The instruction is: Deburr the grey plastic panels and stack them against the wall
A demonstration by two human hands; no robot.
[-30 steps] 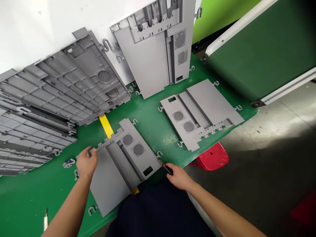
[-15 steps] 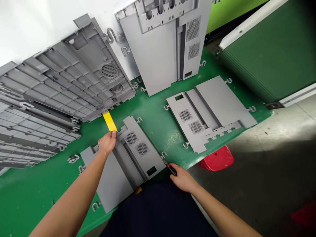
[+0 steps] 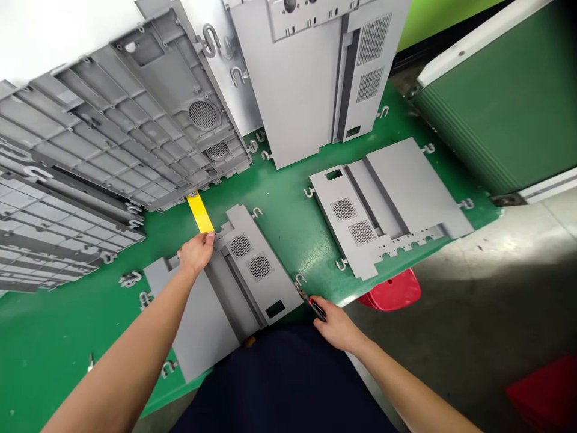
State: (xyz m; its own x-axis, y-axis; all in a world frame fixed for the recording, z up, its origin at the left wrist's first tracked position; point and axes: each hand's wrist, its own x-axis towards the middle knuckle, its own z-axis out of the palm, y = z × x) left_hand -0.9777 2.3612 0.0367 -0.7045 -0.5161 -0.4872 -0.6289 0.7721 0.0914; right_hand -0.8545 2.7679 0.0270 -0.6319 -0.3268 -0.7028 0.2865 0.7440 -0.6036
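A grey plastic panel [image 3: 241, 300] with two round-patterned vents lies flat before me on the green table. At its far edge my left hand [image 3: 196, 251] is closed, thumb and fingers pinching the rim beside a yellow strip [image 3: 200, 213]. Wrapped in my right hand [image 3: 336, 325] are cutting pliers [image 3: 317, 308] with black and red handles. Their jaws meet the panel's right edge, at the base of a small hook-shaped tab [image 3: 300, 279]. Another hook tab [image 3: 257, 213] sticks out farther along the same edge.
A second grey panel [image 3: 406, 192] with hook tabs lies to the right. Ribbed panels [image 3: 157, 114] and a smooth one [image 3: 297, 90] stand upright at the back. Loose hook pieces [image 3: 130, 278] lie left. A red stool [image 3: 396, 291] sits below the edge; a green conveyor belt [image 3: 509, 90] is at right.
The view has shifted slightly. Both hands keep their places on the panel, and the plier jaws stay at the same hook tab.
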